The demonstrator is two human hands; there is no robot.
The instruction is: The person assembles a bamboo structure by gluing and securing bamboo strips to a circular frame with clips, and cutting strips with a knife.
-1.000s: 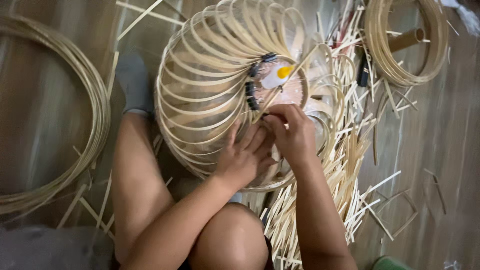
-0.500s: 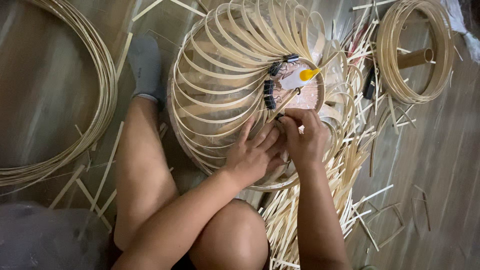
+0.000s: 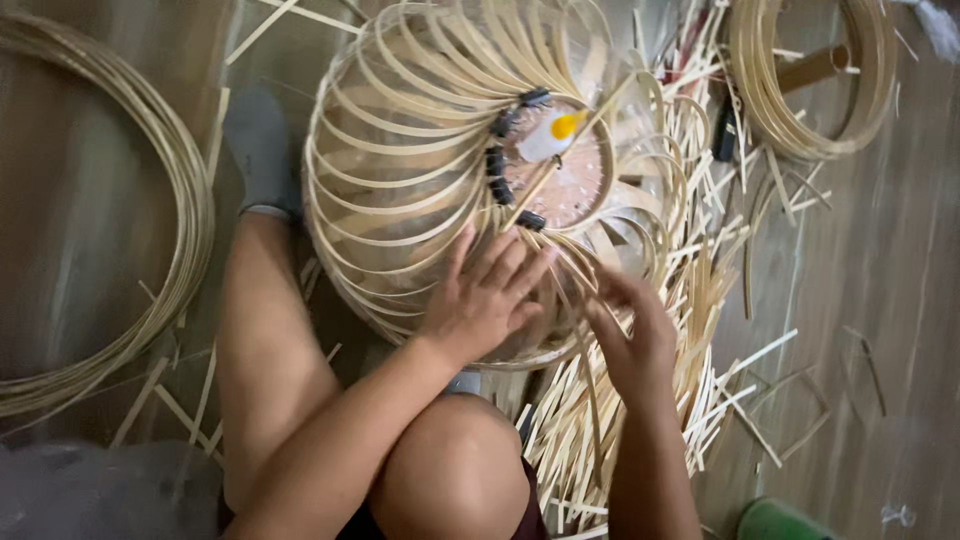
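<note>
Head view: my left hand [image 3: 485, 300] lies flat, fingers spread, steadying the bamboo frame [image 3: 420, 190] at 12 o'clock. My right hand [image 3: 630, 330] pinches a bamboo strip [image 3: 585, 330], mid-weave; seating it likely needs steady tension.

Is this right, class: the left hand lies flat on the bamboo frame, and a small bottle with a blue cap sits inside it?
Not quite. The head view shows the left hand flat on the bamboo frame, but the small bottle has a yellow cap, not blue.

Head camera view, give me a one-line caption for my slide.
Seated on the floor, a person's left hand presses a curved bamboo-strip frame while the right hand fingers a strip beside it.
</note>
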